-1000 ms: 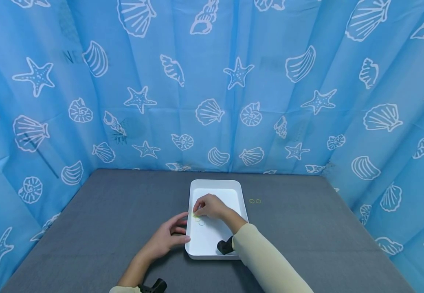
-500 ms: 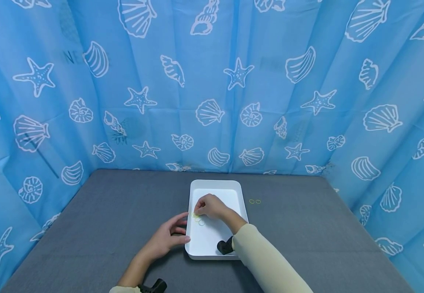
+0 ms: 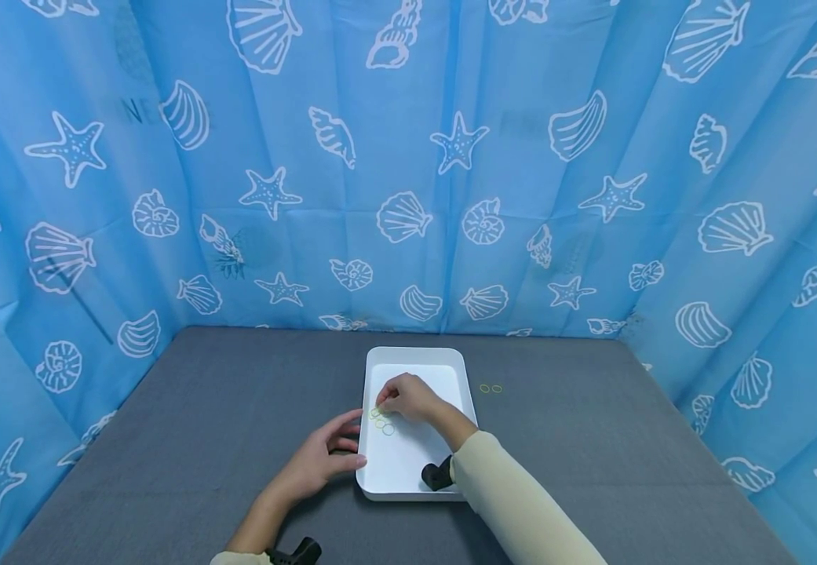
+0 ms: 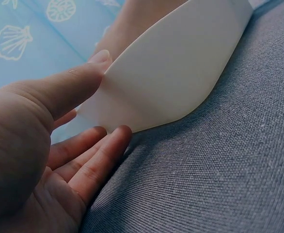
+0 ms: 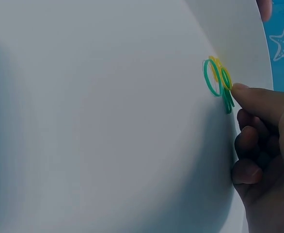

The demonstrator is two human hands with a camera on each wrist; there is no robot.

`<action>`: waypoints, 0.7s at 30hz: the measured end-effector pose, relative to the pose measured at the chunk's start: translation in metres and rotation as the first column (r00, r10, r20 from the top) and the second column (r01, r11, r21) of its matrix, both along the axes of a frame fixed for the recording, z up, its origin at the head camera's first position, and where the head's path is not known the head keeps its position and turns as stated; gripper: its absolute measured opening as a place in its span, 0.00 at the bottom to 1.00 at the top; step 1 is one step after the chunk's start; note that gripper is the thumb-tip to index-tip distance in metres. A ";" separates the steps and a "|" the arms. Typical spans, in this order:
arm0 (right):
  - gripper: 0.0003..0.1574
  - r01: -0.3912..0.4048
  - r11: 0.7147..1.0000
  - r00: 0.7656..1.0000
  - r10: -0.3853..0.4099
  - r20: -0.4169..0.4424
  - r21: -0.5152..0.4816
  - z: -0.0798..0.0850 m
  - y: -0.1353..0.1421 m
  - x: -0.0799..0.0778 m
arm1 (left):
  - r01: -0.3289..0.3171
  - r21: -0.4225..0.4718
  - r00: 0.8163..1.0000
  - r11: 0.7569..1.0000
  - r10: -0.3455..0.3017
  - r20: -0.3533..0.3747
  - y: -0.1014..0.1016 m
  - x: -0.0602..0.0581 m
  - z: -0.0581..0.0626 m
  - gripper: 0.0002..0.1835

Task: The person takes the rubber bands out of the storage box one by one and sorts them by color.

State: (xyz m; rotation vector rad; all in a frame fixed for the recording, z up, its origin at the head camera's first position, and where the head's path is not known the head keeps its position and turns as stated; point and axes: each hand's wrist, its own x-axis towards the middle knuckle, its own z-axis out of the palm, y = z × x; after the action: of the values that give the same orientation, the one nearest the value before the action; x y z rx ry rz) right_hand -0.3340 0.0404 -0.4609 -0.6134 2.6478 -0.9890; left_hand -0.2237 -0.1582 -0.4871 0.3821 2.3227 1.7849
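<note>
The white tray (image 3: 415,455) lies on the grey counter (image 3: 592,455), its long side running away from the person. Inside it, near the left wall, sits a small cluster of green and yellow rubber bands (image 3: 382,420).

The right hand (image 3: 408,397) hovers over the tray with its fingers curled under. In the right wrist view one fingertip (image 5: 244,92) presses on the edge of the overlapping bands, while the other fingers fold into the palm. Whether a band is actually pinched cannot be told, since the fingertip covers the spot.

The left hand (image 3: 323,455) rests on the counter against the tray's left outer wall. In the left wrist view its thumb lies on the rim and its relaxed, nearly straight fingers touch the base of the wall; the tray's inside is hidden from that view.

Two more bands (image 3: 490,388) lie on the counter just right of the tray, too small to tell their colour surely.

A black wrist mount (image 3: 436,475) partly blocks the tray's near right corner.
</note>
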 end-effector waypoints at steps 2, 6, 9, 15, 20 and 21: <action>0.05 0.001 1.000 1.000 -0.001 0.008 0.000 -0.001 0.000 0.000 | -0.001 0.000 1.000 1.000 0.001 0.003 0.000 0.000 0.000 0.40; 0.03 0.000 1.000 1.000 0.000 0.012 0.013 -0.002 -0.002 0.001 | 0.002 0.005 1.000 1.000 -0.002 0.013 0.000 0.000 0.000 0.40; 0.03 -0.004 1.000 1.000 0.004 0.000 0.027 -0.002 -0.003 0.001 | 0.004 0.008 1.000 1.000 -0.004 0.015 0.000 0.000 0.000 0.40; 0.06 -0.009 0.999 1.000 0.010 -0.023 0.035 -0.002 -0.002 0.002 | 0.002 0.003 1.000 1.000 -0.002 0.007 0.000 -0.001 -0.001 0.40; 0.07 -0.010 1.000 1.000 0.011 -0.024 0.028 0.000 -0.002 0.003 | 0.003 0.003 1.000 1.000 -0.003 0.007 0.000 -0.001 -0.001 0.39; 0.07 -0.010 1.000 1.000 0.010 -0.025 0.028 0.001 -0.002 0.003 | 0.004 0.004 1.000 1.000 -0.004 0.008 0.000 -0.001 -0.001 0.39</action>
State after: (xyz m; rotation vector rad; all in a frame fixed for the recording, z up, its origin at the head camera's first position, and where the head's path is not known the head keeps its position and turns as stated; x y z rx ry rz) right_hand -0.3311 0.0385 -0.4601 -0.6361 2.6726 -0.9458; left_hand -0.2246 -0.1587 -0.4878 0.3791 2.3123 1.7859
